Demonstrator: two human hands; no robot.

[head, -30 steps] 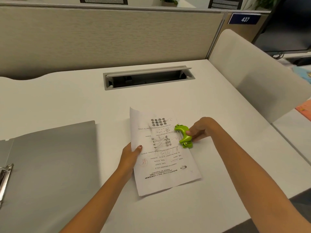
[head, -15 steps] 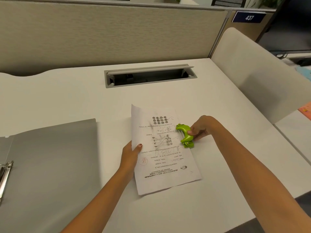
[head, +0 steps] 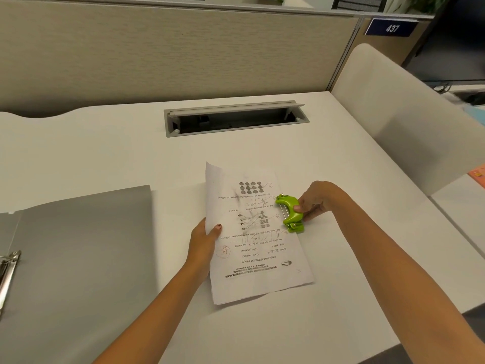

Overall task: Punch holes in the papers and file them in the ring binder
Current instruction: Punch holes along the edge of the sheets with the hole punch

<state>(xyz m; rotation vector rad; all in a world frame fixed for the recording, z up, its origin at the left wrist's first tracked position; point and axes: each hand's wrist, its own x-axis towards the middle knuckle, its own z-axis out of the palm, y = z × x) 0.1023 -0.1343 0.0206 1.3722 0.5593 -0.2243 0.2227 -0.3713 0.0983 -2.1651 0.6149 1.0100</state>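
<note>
A printed worksheet [head: 258, 240] lies on the white worktop [head: 105, 153], its text upside down to the wearer. The left hand [head: 203, 236] pinches the sheet's left edge, at nine o'clock on the page, thumb on top and fingers tucked under, so that edge curls up off the worktop. At three o'clock on the page sits a green hole punch [head: 290, 212], straddling the right edge of the sheet. The right hand [head: 313, 200] has its grip closed on the punch from the three o'clock side, thumb on the green lever. Well apart at nine o'clock from the sheet lies the open grey ring binder [head: 78, 258], its metal ring mechanism [head: 8, 271] at the far left edge of view. At twelve o'clock a cable tray [head: 236, 119] is sunk into the worktop.
</note>
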